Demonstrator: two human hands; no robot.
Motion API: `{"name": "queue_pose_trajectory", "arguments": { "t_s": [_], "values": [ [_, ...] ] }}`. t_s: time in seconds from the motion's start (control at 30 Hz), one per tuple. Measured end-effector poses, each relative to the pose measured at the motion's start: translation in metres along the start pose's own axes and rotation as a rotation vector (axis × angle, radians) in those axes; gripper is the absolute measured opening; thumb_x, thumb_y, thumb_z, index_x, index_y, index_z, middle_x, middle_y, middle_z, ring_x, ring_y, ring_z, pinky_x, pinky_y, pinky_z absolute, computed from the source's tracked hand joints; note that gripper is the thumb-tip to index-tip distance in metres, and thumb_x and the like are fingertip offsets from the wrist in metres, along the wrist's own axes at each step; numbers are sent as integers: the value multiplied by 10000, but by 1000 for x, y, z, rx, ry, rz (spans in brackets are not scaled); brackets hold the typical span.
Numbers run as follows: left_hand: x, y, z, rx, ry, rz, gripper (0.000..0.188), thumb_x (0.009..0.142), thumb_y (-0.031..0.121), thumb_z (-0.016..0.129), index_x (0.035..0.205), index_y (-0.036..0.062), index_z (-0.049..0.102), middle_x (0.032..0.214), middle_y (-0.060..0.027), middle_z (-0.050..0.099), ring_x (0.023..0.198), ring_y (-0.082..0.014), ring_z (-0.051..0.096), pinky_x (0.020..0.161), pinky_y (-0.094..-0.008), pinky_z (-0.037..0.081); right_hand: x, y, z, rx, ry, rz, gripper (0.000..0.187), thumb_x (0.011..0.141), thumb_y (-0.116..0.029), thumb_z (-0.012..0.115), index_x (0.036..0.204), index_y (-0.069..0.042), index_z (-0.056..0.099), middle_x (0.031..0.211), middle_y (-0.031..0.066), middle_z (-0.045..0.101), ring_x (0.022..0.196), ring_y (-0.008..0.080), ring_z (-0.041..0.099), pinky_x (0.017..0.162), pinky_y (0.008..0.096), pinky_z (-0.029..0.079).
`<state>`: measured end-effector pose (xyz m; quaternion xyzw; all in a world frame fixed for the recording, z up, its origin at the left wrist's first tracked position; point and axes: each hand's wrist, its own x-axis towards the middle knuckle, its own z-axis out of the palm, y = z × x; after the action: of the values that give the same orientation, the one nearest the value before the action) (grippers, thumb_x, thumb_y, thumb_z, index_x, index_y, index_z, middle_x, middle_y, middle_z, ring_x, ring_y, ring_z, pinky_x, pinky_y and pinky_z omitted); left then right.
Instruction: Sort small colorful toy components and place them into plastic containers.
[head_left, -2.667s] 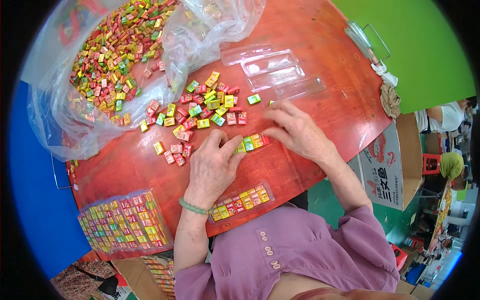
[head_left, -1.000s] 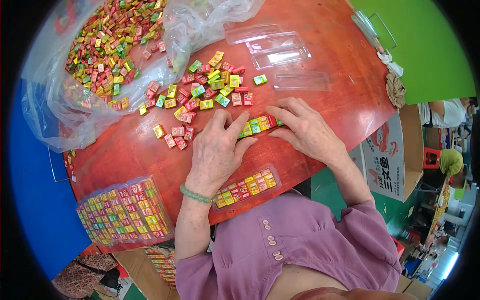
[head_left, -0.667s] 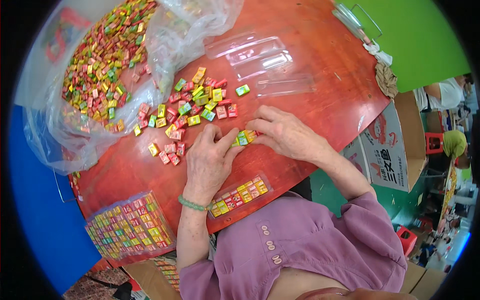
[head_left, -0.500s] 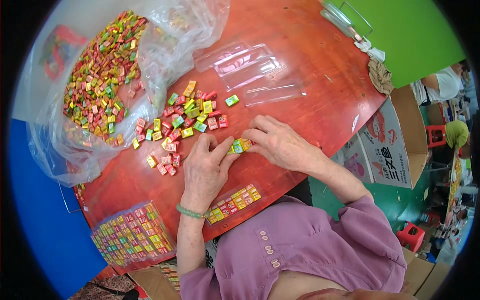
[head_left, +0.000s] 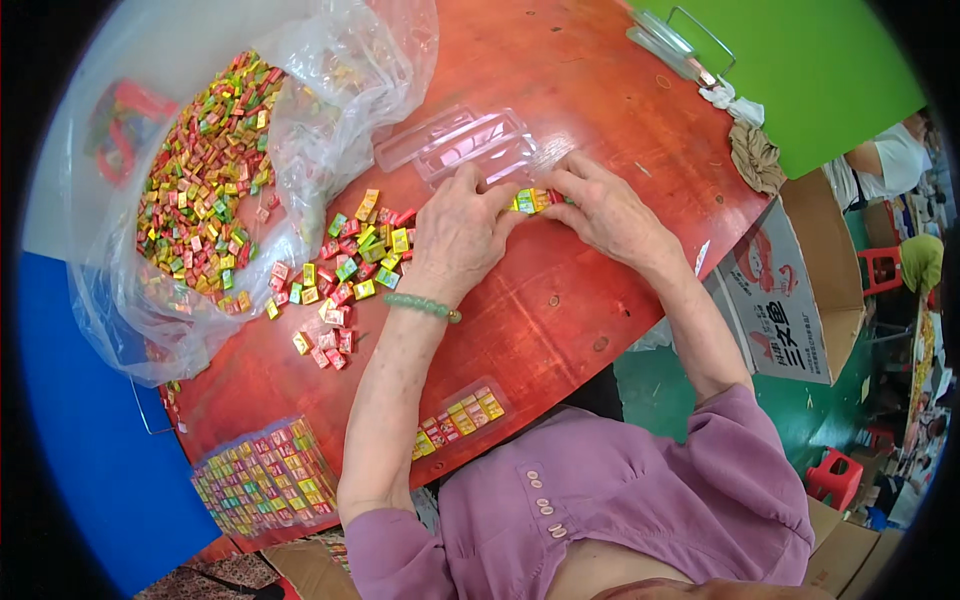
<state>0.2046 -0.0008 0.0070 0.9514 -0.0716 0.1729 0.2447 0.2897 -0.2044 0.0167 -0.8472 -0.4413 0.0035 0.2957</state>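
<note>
A short row of small wrapped candies (head_left: 535,200), yellow, green and red, is pinched between my two hands. My left hand (head_left: 462,228), with a green bead bracelet (head_left: 420,304) at its wrist, grips the row's left end. Closed on the right end is my right hand (head_left: 612,215). Just beyond them lie clear plastic trays (head_left: 470,150); one is partly hidden behind my fingers. A loose pile of the same candies (head_left: 345,265) spreads left of my left hand. By the table's near edge rests a filled tray (head_left: 462,418), partly covered by my left forearm.
A large clear bag (head_left: 200,190) full of candies lies open at the far left. Filled trays (head_left: 265,478) stand side by side at the near left corner. A crumpled brown cloth (head_left: 757,155) sits at the right edge, by a cardboard box (head_left: 790,290).
Both hands have moved away from my body and to the right with the candy row, up to the clear trays. The view has shifted slightly.
</note>
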Motion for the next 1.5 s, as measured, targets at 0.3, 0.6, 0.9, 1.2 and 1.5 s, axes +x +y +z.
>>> {"name": "queue_pose_trajectory", "arguments": {
  "t_s": [0.3,0.6,0.9,1.2,1.5],
  "values": [
    [0,0,10,-18,-31,0,282,867,227,762,1102,80,715,986,-145,571,912,-332,645,752,-461,561,-1,14,4,-7,-33,26,351,880,-122,747,1222,-65,693,1072,130,621,1006,310,636,868,402,527],
    [-10,0,17,-58,91,51,252,849,95,737,1063,-18,668,1024,-143,601,973,-334,602,830,-427,543,-8,10,4,-106,47,-3,293,873,-134,751,1157,-68,724,1074,120,640,1027,299,622,887,388,527],
    [-19,7,22,13,169,59,202,823,62,721,997,-32,677,1024,-140,648,973,-317,590,879,-409,518,-33,-2,9,-291,85,4,391,852,-154,768,1200,-4,675,1215,131,636,1108,319,601,951,424,496],
    [-36,13,30,148,24,66,478,911,141,693,1318,-73,564,1423,-269,534,1349,-398,503,1115,-510,414,-42,-14,15,-399,-12,67,621,931,-319,687,1462,-59,497,1545,128,466,1426,324,432,1155,479,360],
    [-39,16,22,185,-114,56,666,945,259,661,1483,-56,423,1557,-255,405,1472,-381,367,1193,-563,288,-43,-12,25,-413,-99,118,731,956,-531,579,1520,-89,435,1629,91,364,1501,325,325,1203,570,263]
  ]
}}
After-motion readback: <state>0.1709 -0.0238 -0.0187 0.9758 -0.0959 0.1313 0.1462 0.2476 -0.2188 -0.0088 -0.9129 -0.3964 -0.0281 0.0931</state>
